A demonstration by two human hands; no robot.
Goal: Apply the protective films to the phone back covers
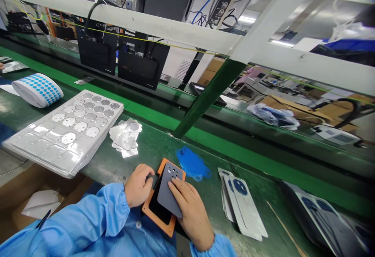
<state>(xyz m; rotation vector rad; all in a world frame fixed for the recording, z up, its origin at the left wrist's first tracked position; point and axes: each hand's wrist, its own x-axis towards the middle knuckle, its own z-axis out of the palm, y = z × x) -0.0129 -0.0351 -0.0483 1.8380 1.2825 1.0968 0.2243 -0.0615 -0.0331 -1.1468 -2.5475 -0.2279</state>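
Note:
A grey phone back cover (pixel 167 188) with camera holes near its top end lies at an angle over an orange fixture (pixel 160 221) with a black inner bed. My right hand (pixel 191 210) grips the cover's right side, fingers across its face and the thumb hidden. At the fixture's left edge, my left hand (pixel 140 186) is closed with curled fingers; what they pinch, if anything, is hidden. Just beyond the fixture lie blue film pieces (pixel 193 163). Several silvery film pieces (pixel 125 136) are piled left of it.
A clear tray (pixel 38 136) of round metallic discs occupies the left bench, beside a roll of blue-dotted labels (pixel 38 90). Stacked phone back covers (pixel 244 206) lie on the right, with more in a dark sleeve (pixel 322 218). A green slanted post (pixel 208 97) rises behind.

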